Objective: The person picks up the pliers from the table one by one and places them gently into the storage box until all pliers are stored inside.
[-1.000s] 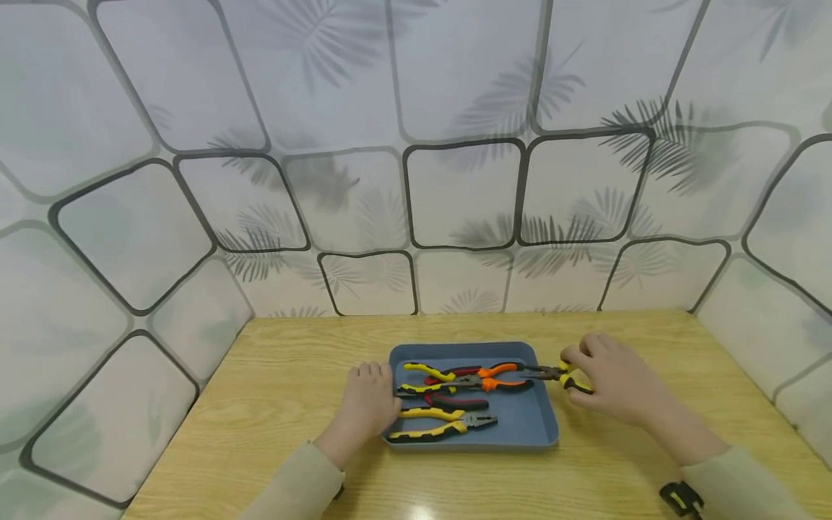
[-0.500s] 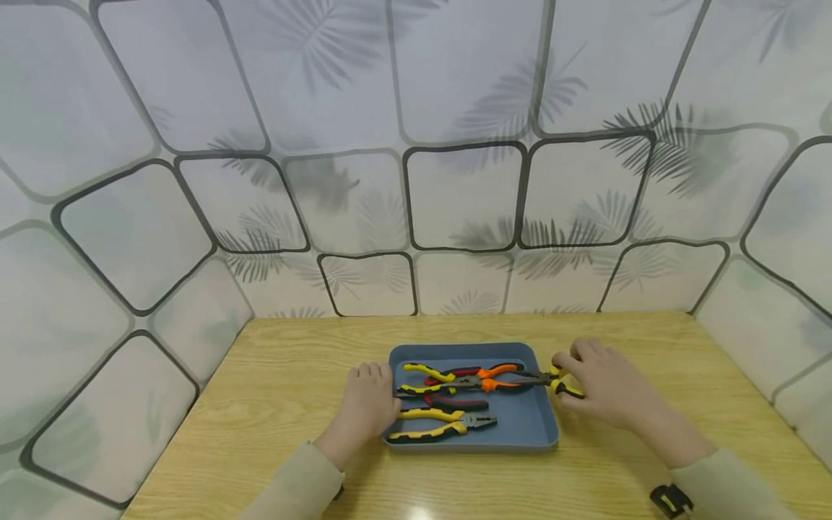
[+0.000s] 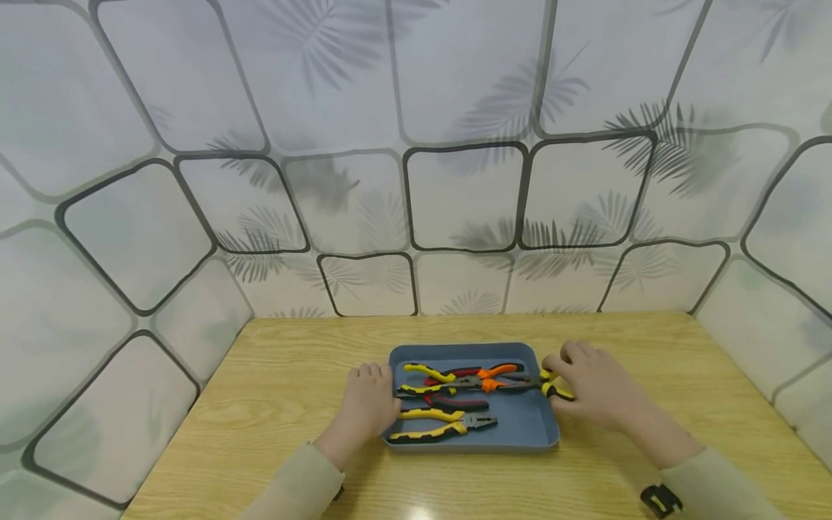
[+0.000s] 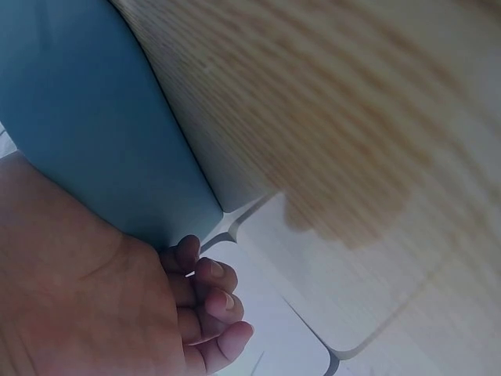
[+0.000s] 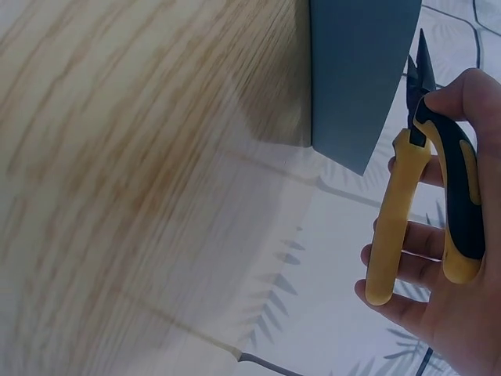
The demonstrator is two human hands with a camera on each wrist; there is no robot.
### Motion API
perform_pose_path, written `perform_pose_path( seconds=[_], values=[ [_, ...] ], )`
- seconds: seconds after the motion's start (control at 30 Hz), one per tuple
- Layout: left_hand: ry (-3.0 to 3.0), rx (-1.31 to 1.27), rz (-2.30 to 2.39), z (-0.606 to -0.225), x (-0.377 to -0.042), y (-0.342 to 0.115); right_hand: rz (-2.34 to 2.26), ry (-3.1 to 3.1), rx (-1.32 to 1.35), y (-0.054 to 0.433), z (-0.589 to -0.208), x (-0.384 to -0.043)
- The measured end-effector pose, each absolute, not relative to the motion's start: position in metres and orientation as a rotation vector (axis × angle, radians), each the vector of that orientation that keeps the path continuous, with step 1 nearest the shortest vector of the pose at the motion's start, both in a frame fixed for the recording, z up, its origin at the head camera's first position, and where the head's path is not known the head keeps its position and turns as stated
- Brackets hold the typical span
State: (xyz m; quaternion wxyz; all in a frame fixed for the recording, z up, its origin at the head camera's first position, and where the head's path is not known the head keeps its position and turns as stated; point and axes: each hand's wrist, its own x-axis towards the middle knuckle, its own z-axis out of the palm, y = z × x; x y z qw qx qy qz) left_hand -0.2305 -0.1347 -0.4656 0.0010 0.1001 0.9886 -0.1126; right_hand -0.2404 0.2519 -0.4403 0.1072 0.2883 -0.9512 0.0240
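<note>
In the head view, my right hand (image 3: 601,386) holds needle-nose pliers (image 3: 546,384) with yellow-and-black handles, their dark jaws reaching over the tray's right rim. The right wrist view shows these pliers (image 5: 399,204) with spread handles, thumb on one and fingertips behind the other. My left hand (image 3: 369,401) grips the left wall of the blue tray (image 3: 520,430), thumb over the rim. In the left wrist view, fingers (image 4: 223,305) curl loosely outside the tray wall (image 4: 94,117). Inside lie yellow-black combination pliers (image 3: 448,425), orange-handled pliers (image 3: 499,377), red-handled pliers (image 3: 464,404) and other yellow handles (image 3: 429,370).
The tray stands on a light wood-grain table (image 3: 292,361). Patterned white panels (image 3: 464,195) with leaf prints rise behind and at both sides. The tools in the tray overlap one another near its middle.
My right hand has moved left with the needle-nose pliers, bringing their jaws further over the tray beside the orange-handled pliers. The left hand and the tray have stayed put.
</note>
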Motion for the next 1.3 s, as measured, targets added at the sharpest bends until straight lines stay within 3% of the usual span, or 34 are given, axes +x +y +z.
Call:
perform_pose_path(
  seconds=[1.3],
  values=[
    [3.094, 0.302, -0.36, -0.463, -0.229, -0.134, 0.016, -2.804, 0.923, 0.231, -0.44, -0.24]
  ],
)
